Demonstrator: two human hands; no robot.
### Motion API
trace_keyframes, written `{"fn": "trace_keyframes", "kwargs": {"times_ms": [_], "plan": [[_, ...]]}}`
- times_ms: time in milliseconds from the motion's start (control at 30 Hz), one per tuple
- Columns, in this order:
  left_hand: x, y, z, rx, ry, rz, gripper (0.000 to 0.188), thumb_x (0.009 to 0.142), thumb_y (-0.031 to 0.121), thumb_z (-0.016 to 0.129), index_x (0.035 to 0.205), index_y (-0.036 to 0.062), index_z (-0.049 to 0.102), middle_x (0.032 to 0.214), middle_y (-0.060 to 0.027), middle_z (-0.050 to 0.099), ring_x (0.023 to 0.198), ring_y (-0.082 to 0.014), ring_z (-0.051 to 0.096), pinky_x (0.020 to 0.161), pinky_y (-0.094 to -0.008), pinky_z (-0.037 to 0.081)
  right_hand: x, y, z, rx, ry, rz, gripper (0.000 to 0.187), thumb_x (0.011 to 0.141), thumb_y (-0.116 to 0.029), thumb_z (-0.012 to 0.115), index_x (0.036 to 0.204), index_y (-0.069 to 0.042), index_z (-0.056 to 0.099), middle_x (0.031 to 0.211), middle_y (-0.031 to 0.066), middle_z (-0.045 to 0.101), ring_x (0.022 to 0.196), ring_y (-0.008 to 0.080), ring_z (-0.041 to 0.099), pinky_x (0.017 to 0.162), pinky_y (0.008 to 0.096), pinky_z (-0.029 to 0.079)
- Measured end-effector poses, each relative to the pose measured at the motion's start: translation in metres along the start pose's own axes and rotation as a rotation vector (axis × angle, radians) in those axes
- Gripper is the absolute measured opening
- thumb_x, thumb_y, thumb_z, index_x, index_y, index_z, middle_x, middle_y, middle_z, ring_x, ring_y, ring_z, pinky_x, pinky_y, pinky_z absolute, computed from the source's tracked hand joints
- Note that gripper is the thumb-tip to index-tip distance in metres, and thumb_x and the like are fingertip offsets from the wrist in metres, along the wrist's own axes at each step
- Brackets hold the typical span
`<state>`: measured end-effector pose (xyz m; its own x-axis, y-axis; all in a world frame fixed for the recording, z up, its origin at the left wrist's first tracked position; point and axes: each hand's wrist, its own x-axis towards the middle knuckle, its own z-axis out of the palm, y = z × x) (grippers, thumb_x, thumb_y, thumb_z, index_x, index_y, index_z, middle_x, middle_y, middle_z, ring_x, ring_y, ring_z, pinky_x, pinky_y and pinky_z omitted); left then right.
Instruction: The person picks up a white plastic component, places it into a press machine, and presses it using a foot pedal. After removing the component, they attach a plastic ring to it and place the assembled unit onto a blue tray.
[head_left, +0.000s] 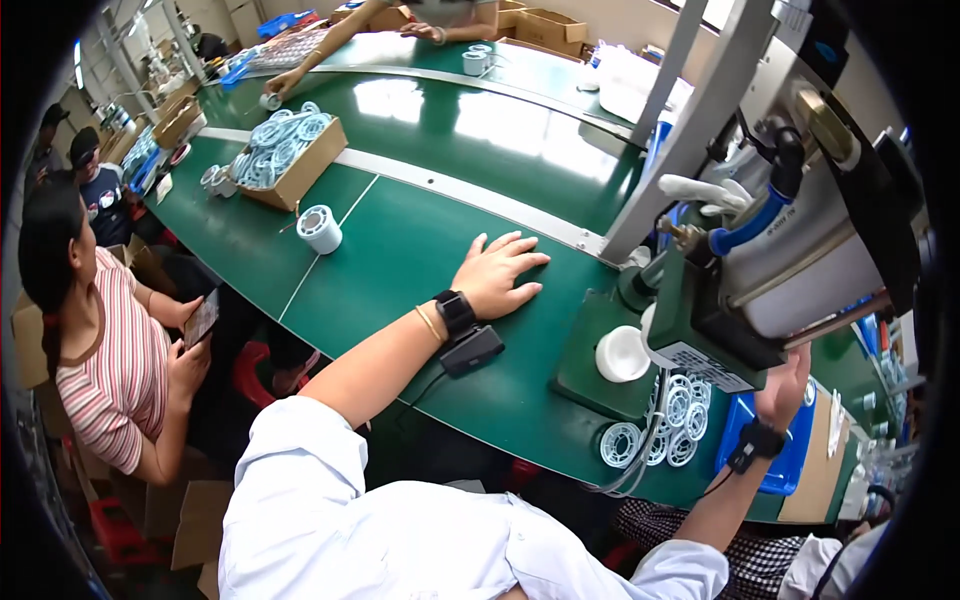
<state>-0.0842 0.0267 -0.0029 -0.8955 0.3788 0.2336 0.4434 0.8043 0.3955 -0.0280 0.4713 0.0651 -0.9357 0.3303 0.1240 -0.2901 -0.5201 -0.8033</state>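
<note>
On your far L a co-worker (125,370) sits at the table edge w/ a phone (202,318) in the hands, prob. held low so the screen is easy to see. Next comes a cardboard box (308,172), heaped w/ light-blue rings (285,138); it prob. serves to keep so many pcs together. To the R of it, and nearer to you, one white spool (319,232) stands on the green table (400,240), apart from the box; why it is alone, I cannot tell.

Then your left hand (495,277): it is open, palm down, fingers spread on the bare tabletop, and it grips nothing. It seems placed there for support. A small black case (472,350) w/ a cable is just beside your wrist.

Further R is a green base plate (583,375), at the foot of the press (800,270). A white round block (622,354) sits on this plate, I think b/c it should be close to the press head. Loose rings (678,407) lie beside the plate, perhaps for easy reach.

Your right hand (783,390) is by the press head; its fingers are partly hidden, so I cannot tell if it grips sth. Under this forearm is a blue tray (797,455), prob. put near for pcs.
</note>
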Motion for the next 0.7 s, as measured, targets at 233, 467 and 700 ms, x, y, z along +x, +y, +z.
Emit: {"fn": "trace_keyframes", "kwargs": {"times_ms": [233,467,700], "plan": [[0.051,0.013,0.033,-0.655,0.283,-0.154,0.030,0.083,0.028,0.058,0.105,0.0080,0.062,0.101,-0.0104,0.064,0.098,-0.0259,0.060,0.092,-0.0400,0.042,-0.071,0.027,-0.014,0.191,-0.004,-0.058,0.019,0.096,-0.022,0.046,0.098,-0.005,0.055,0.085,0.0034,0.054,0.072,0.0133,0.047,0.067,0.0277,0.040],[0.039,0.017,0.030,-0.495,0.417,-0.035,0.020,0.080,0.017,0.059,0.097,0.0059,0.063,0.090,-0.0084,0.064,0.090,-0.0276,0.059,0.081,-0.0396,0.047,-0.061,0.043,-0.021,0.172,-0.198,0.041,0.020,0.097,-0.021,0.044,0.088,-0.004,0.050,0.077,0.0039,0.047,0.069,0.0138,0.045,0.066,0.0266,0.040],[0.039,0.021,0.046,0.115,0.348,0.176,0.010,0.077,0.018,0.062,0.084,0.0116,0.062,0.091,-0.0030,0.056,0.097,-0.0217,0.052,0.081,-0.0370,0.042,-0.095,0.037,0.084,0.070,0.265,0.073,0.023,0.098,-0.022,0.044,0.085,-0.002,0.049,0.075,0.0044,0.045,0.067,0.0137,0.043,0.064,0.0276,0.039]]}}
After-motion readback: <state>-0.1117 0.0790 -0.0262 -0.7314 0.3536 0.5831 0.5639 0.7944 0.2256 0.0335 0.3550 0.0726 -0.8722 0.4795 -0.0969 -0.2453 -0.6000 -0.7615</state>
